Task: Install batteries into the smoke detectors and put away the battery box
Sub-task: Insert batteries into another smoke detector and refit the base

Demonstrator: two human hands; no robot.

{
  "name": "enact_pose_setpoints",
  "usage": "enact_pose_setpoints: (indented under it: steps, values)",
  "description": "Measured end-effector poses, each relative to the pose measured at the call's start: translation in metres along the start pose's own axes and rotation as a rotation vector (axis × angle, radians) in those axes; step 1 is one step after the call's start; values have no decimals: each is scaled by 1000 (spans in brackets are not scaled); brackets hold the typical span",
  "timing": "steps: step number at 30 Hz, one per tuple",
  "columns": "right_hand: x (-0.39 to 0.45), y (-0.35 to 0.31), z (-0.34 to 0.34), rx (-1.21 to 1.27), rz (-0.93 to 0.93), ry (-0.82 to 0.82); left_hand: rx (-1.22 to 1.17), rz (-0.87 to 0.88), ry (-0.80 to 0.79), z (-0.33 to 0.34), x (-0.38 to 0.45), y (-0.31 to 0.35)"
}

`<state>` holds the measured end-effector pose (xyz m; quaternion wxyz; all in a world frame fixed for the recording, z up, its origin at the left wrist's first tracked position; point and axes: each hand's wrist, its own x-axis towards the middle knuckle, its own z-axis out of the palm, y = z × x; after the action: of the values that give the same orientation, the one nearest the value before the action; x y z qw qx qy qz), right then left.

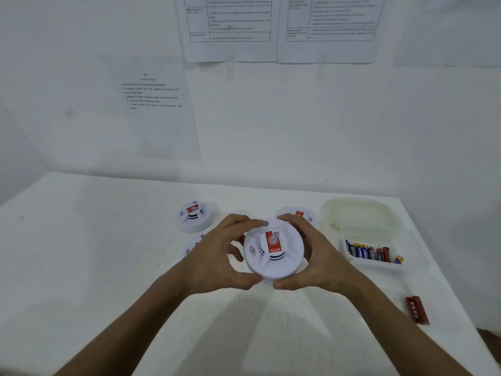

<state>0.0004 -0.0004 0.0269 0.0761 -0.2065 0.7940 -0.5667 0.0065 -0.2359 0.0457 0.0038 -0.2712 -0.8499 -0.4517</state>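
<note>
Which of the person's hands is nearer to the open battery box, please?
Right. The right hand grips the right side of the held smoke detector, just left of the battery box; the left hand grips its left side, farther from the box.

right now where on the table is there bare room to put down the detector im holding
The widest bare patch is the table's left half, left of the far-left detector. The near strip under the wrists is bare too. It is crowded behind the held detector, where other detectors sit, and on the right by the battery box, its lid and the red batteries.
</note>
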Motion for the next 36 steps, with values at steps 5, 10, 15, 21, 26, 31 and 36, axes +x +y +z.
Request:
enact_pose_setpoints:
  steps: [5,10,15,21,26,31,36]
  values:
    - [2,3,8,-10,1,23,63,33,-19,-5,1,-3]
    - [4,4,11,-35,11,11,43,39,18,-10,1,-2]
    - [6,2,13,-70,14,-10,71,62,5,-11,-1,-12]
    - [10,1,21,-60,6,0,131,69,-9,-17,-1,-19]
    - [15,-1,25,-65,12,-6,125,95,18,-19,-2,-25]
    - [17,-2,27,-82,16,-10,143,92,-4,-23,1,-29]
    - [24,-5,27,-79,12,0,142,95,11,-29,6,-33]
